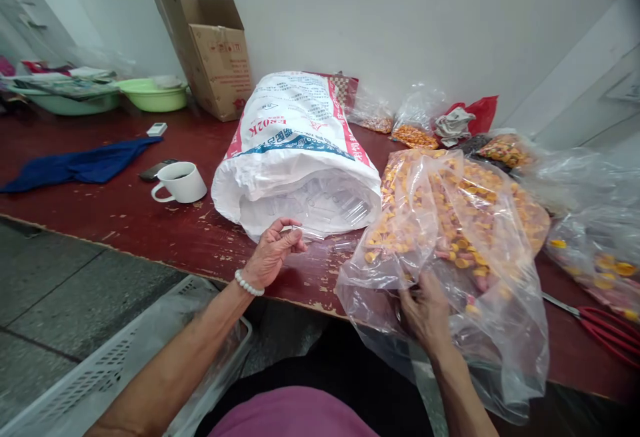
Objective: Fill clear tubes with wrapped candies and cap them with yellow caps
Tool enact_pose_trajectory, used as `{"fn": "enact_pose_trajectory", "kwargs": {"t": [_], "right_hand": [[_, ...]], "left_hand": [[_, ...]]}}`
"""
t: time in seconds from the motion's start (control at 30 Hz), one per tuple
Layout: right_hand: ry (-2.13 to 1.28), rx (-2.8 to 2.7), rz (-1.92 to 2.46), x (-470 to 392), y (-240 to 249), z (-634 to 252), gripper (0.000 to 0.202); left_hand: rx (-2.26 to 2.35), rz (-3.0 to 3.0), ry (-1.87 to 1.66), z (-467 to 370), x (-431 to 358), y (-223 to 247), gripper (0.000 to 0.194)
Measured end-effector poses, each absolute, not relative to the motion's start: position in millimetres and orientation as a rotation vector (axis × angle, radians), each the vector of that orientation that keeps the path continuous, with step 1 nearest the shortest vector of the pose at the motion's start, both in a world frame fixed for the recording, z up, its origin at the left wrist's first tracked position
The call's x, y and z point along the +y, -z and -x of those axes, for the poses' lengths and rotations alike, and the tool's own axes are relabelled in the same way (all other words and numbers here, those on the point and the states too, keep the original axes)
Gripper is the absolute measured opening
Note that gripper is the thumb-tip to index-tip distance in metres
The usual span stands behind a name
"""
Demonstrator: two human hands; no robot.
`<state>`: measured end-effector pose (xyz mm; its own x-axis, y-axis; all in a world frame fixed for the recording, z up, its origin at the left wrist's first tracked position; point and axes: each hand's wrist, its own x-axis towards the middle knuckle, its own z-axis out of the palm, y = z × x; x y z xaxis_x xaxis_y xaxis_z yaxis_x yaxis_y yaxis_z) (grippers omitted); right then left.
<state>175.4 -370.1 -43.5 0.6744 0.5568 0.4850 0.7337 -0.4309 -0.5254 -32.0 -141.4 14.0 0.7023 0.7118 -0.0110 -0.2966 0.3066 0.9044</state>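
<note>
The left hand (273, 254), with a bead bracelet (249, 284) at the wrist, has thumb and forefinger pressed together on one end of what seems a clear plastic tube (314, 232). Held by the end, the rest of it is free of the fingers. The right hand (429, 307) is bent at the near edge of the table (125, 224), among folds of a clear plastic bag (505, 364); I cannot tell if its fingers pinch the film or are inside.

This bag holds yellow and pink caps (463, 254) and hangs partly over the near edge, probably so that its loose side is close to the body. Just beyond the left hand, a woven sack (300, 114) lies with its mouth toward the near edge, which makes more clear pieces (330, 200) inside easy to reach. To its left stands a white mug (187, 184), apart from the hands. Red-handled scissors (607, 330) lie right of the bag, near the near edge. Farther, an open carton (223, 67) stands by the far edge, against the wall
</note>
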Motion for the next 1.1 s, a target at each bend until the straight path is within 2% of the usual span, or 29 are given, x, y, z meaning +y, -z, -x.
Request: {"fn": "enact_pose_trajectory", "kwargs": {"t": [0.13,0.27,0.47,0.73,0.9,1.0,1.1], "right_hand": [[0.123,-0.459,1.744,-386,20,-152,0.031],[-0.036,-0.465,1.501,-385,-14,-105,0.027],[-0.142,-0.834,1.524,-364,-33,-62,0.015],[-0.047,-0.92,1.583,-372,-23,-57,0.014],[-0.081,-1.05,1.637,-375,-32,-56,0.009],[-0.087,-1.287,1.704,-375,-33,-52,0.021],[0.013,-1.409,1.805,-370,-22,-46,0.054]], "left_hand": [[0.408,-0.946,-0.627,50,-162,-15,0.023],[0.371,-0.92,-0.569,56,-185,-16,0.02],[0.287,-0.718,-0.345,53,-214,-19,0.011],[0.257,-0.674,-0.226,61,-233,-12,0.004],[0.251,-0.679,-0.182,61,-241,-10,0.007],[0.291,-0.567,-0.166,60,-248,-7,0.007],[0.299,-0.541,-0.122,60,-259,-2,0.01]]}}
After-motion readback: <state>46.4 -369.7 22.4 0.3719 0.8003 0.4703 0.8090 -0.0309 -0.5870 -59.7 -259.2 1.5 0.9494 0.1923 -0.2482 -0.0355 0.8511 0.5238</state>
